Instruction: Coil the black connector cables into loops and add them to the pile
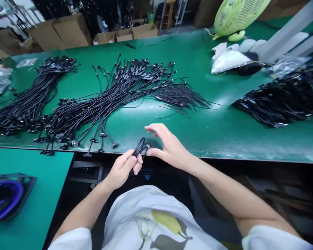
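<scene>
In the head view, the left hand holds a small coil of black cable pinched between its thumb and fingers, at the near edge of the green table. The right hand is just beside it, thumb and fingers spread wide around the coil's right side; I cannot tell whether the thumb touches the cable.

Ahead of the left hand and reaching out to its left lies a large heap of loose black cables, some plug ends hanging over the table edge. Farther to that hand's left is a 2nd bundle of black cables. Well to the right of the right hand is a pile of folded black cables. Beyond the right hand, ahead and to its right, are a white bag and a yellow-green fan. Well left of the left hand, a device with a purple ring sits on another green surface.
</scene>
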Demonstrator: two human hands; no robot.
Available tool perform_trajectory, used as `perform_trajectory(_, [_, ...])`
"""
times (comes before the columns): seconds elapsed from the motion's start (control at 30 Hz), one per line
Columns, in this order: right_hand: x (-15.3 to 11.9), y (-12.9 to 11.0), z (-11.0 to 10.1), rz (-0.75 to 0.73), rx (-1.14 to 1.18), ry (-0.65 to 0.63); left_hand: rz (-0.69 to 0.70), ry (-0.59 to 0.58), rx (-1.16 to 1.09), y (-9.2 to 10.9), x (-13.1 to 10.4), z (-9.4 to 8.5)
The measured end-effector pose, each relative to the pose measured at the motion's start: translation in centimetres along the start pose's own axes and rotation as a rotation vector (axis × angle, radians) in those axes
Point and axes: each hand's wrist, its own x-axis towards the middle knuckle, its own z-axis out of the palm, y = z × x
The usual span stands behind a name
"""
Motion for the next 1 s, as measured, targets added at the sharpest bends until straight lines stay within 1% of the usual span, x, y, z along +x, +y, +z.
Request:
perform_trajectory(0.07, [-0.1,1.1,1.8,0.179,0.231,0.044,-0.023,0.022,-0.134,-0.1,0.3,0.5])
perform_trajectory(0.1, [-0.2,1.4,2.7,0.267,0.350,0.064,-0.045,0.035,-0.156,-0.3,0.5,0.8])
perform_trajectory(0.17, [-0.5,1.5,4.2,0.411,0.607,0.127,-0.091,0.104,-0.152,-1.0,0.8,1.6])
perform_trajectory(0.2, [-0.6,1.4,4.6,0.457,0.740,0.160,-0.100,0.159,-0.144,-1.4,0.8,1.9])
perform_trajectory(0.27, [-0.8,0.7,5.0,0.487,0.971,0.190,-0.094,0.258,-0.091,-2.3,0.8,2.4])
perform_trajectory(0.3, [-0.9,0.2,5.0,0.481,1.050,0.207,-0.088,0.273,-0.034,-2.6,0.7,2.5])
perform_trajectory(0.33, [-1.0,-0.3,5.0,0.470,1.101,0.233,-0.087,0.260,0.045,-3.0,0.6,2.5])
perform_trajectory(0.4, [-1.3,-1.2,5.1,0.460,1.156,0.291,-0.112,0.158,0.235,-3.4,0.4,2.3])
perform_trajectory(0.47, [-1.6,-1.9,5.4,0.501,1.200,0.301,-0.157,-0.002,0.375,-3.6,0.3,1.9])
perform_trajectory(0.53, [-1.8,-2.3,5.8,0.553,1.241,0.281,-0.201,-0.151,0.426,-3.5,0.2,1.4])
perform_trajectory(0.57, [-1.9,-2.4,6.0,0.563,1.263,0.272,-0.222,-0.208,0.421,-3.5,0.1,1.1])
perform_trajectory(0.63, [-1.9,-2.4,6.1,0.541,1.323,0.293,-0.235,-0.270,0.385,-3.3,0.1,0.9])
perform_trajectory(0.7, [-1.6,-2.5,6.0,0.492,1.385,0.327,-0.188,-0.286,0.357,-3.2,0.1,1.0])
perform_trajectory(0.77, [-1.3,-2.6,5.6,0.448,1.415,0.324,-0.138,-0.270,0.274,-3.1,0.0,1.6])
perform_trajectory(0.8, [-1.2,-2.6,5.2,0.434,1.411,0.306,-0.147,-0.260,0.176,-3.1,-0.1,2.0])
perform_trajectory(0.87, [-1.0,-2.3,4.1,0.407,1.342,0.243,-0.262,-0.271,-0.093,-3.3,-0.3,2.7])
perform_trajectory(0.9, [-1.1,-2.0,3.4,0.386,1.262,0.210,-0.332,-0.276,-0.212,-3.3,-0.4,2.9])
perform_trajectory(0.93, [-1.3,-1.7,2.6,0.352,1.138,0.202,-0.385,-0.263,-0.286,-3.3,-0.4,2.9])
perform_trajectory(0.97, [-1.6,-1.3,1.7,0.301,0.964,0.211,-0.412,-0.225,-0.301,-3.3,-0.4,2.8])
perform_trajectory(1.0, [-2.0,-0.9,0.8,0.235,0.745,0.221,-0.414,-0.171,-0.259,-3.2,-0.3,2.6])
